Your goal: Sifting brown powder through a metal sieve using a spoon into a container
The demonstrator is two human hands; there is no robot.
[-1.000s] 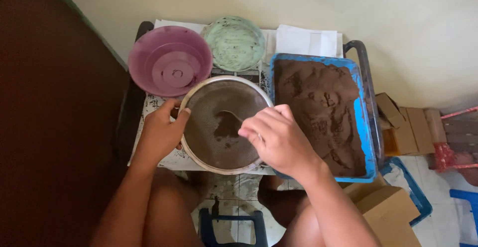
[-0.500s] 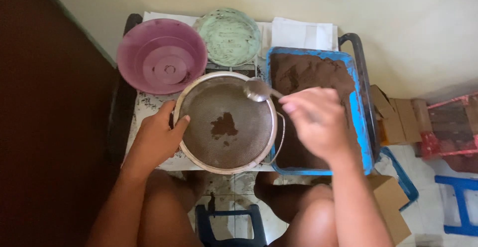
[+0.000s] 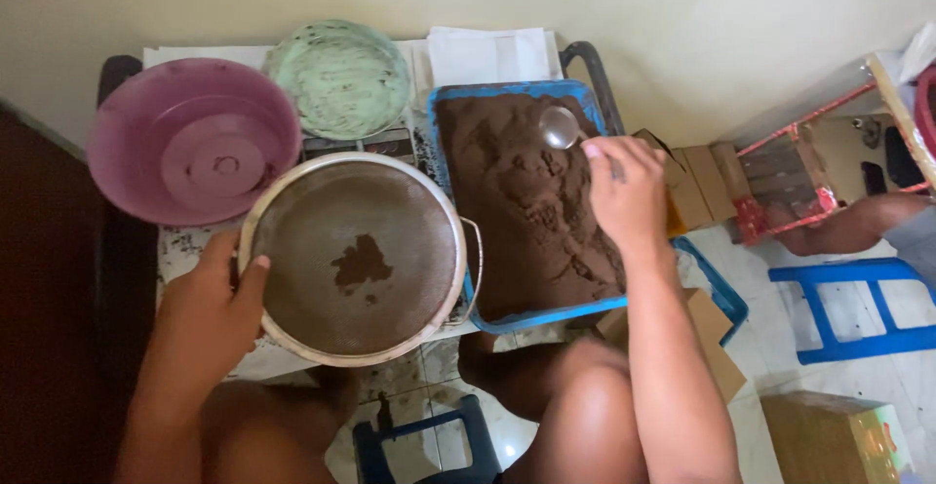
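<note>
Left hand (image 3: 210, 309): clamped on sieve (image 3: 356, 255) rim.
Right hand (image 3: 624, 187): closed on spoon (image 3: 561, 126), above brown powder in blue tray (image 3: 444, 153).
Sieve: small powder clump.

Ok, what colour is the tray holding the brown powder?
Blue: the tray has a blue rim, clearest in the head view.

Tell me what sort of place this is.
Probably a small home workshop on a tiled floor: a round metal sieve, a blue tray of brown powder and stacked cardboard boxes beside a low table.
</note>
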